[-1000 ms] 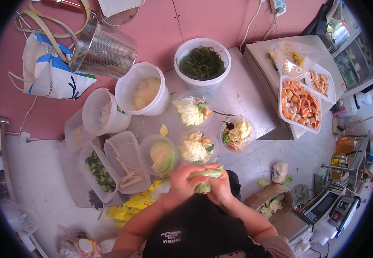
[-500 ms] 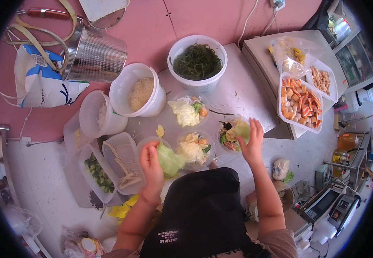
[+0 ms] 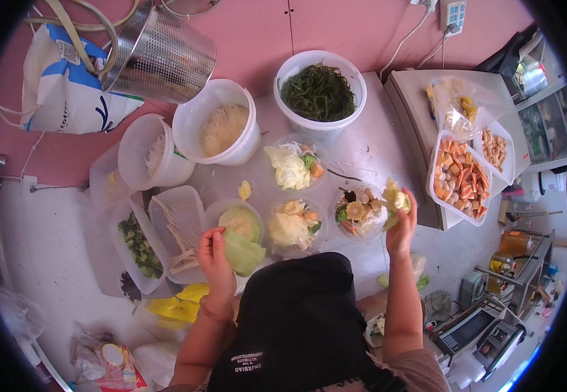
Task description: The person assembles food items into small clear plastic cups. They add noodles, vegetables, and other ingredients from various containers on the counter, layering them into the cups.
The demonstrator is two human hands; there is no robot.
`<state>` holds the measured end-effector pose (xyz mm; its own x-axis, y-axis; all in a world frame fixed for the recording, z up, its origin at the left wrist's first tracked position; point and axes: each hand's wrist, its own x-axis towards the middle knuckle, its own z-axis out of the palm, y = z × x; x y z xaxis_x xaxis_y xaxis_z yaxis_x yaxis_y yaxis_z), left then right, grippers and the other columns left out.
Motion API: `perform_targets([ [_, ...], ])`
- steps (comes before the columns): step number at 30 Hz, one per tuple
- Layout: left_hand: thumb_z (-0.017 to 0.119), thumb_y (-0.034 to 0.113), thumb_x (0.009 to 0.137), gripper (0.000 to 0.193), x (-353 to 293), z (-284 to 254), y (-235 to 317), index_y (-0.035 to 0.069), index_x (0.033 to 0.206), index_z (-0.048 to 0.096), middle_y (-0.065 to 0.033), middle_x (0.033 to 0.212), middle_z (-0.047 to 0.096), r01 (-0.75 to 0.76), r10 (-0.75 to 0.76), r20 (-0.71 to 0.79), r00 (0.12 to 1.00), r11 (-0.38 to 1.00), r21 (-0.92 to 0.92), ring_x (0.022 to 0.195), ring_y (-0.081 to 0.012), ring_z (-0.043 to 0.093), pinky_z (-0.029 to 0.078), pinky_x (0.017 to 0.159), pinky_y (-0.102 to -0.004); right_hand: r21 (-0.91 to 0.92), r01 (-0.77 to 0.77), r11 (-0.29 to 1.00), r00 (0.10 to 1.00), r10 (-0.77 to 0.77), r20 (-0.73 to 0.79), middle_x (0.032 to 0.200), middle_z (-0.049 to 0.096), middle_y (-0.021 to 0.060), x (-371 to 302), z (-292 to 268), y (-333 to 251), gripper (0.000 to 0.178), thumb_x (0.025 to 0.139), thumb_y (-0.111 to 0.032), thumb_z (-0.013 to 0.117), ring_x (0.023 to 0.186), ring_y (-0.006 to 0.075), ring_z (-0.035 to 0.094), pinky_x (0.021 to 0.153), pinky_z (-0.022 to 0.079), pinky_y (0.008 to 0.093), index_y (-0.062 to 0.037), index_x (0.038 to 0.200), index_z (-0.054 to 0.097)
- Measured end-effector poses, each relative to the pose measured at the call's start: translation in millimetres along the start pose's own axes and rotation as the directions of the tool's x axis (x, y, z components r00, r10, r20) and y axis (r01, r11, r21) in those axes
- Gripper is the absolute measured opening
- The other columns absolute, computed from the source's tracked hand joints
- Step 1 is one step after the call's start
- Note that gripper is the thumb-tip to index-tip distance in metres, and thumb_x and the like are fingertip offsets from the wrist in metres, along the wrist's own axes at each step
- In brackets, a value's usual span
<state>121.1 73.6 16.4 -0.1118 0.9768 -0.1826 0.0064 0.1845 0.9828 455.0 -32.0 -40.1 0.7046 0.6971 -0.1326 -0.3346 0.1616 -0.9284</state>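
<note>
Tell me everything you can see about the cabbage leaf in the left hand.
The cabbage leaf is pale green, broad and crinkled, bent as it hangs. The left hand pinches its left edge between the fingers. It sits just below the clear round tub of cabbage and overlaps the tub's near rim. It looks raw and whole.

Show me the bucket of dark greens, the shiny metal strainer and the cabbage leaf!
bucket of dark greens [image 3: 321,91], head view, on the greens inside
metal strainer [image 3: 159,57], head view, on its holed side
cabbage leaf [image 3: 243,251], head view, leaf middle

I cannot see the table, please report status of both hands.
Left hand holds cabbage leaf. Right hand holds leaf pieces beside mixed bowl. Nothing blocking.
</note>
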Motion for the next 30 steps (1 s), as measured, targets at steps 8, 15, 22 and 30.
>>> perform_targets([
  [8, 0.047, 0.019, 0.095, 0.017, -4, -2, 2, 0.005, 0.096, 0.056, -0.0017, 0.093, 0.055, 0.075, -0.079, -0.037, 0.996, 0.991, -0.112, 0.086, -0.0093, 0.052, 0.044, 0.077, -0.0242, 0.115, 0.045, 0.992, 0.998, -0.048, 0.026, 0.124, 0.046, 0.0135, -4, 10, -29, 0.056, 0.078, -0.019, 0.048, 0.115, 0.0289, 0.047, 0.096, 0.04, 0.0424, -0.0042, 0.13, 0.036],
  [15, 0.048, 0.017, 0.094, 0.015, -3, -3, 9, 0.004, 0.096, 0.056, -0.0019, 0.095, 0.056, 0.069, -0.075, -0.032, 0.997, 0.984, -0.165, 0.088, -0.0091, 0.05, 0.042, 0.08, -0.0234, -0.798, 0.602, 0.032, 0.798, -0.051, 0.601, 0.136, 0.033, 0.0183, -13, 46, -9, 0.061, 0.071, -0.014, 0.067, 0.129, 0.0368, 0.028, 0.105, 0.027, 0.0432, -0.008, 0.127, 0.046],
  [22, 0.048, 0.015, 0.094, 0.014, -12, -4, 11, 0.003, 0.096, 0.056, -0.0016, 0.096, 0.055, 0.075, -0.091, -0.081, 0.993, 0.981, -0.179, 0.089, -0.009, 0.049, 0.04, 0.082, -0.0236, -0.718, 0.62, 0.316, 0.767, -0.049, 0.64, 0.135, 0.037, 0.0187, 9, 172, 42, 0.065, 0.072, -0.012, 0.067, 0.126, 0.035, 0.034, 0.103, 0.031, 0.0422, -0.0053, 0.131, 0.04],
  [30, 0.047, 0.014, 0.094, 0.014, -29, -33, 4, 0.003, 0.096, 0.055, -0.0014, 0.094, 0.055, 0.079, -0.13, -0.202, 0.971, 0.968, -0.239, 0.086, -0.0089, 0.049, 0.041, 0.08, -0.0233, 0.001, -0.406, 0.914, 0.818, 0.363, 0.447, 0.127, 0.048, 0.0128, 76, 151, 57, 0.056, 0.082, -0.014, 0.046, 0.115, 0.0237, 0.048, 0.097, 0.039, 0.0366, -0.0041, 0.135, 0.033],
])
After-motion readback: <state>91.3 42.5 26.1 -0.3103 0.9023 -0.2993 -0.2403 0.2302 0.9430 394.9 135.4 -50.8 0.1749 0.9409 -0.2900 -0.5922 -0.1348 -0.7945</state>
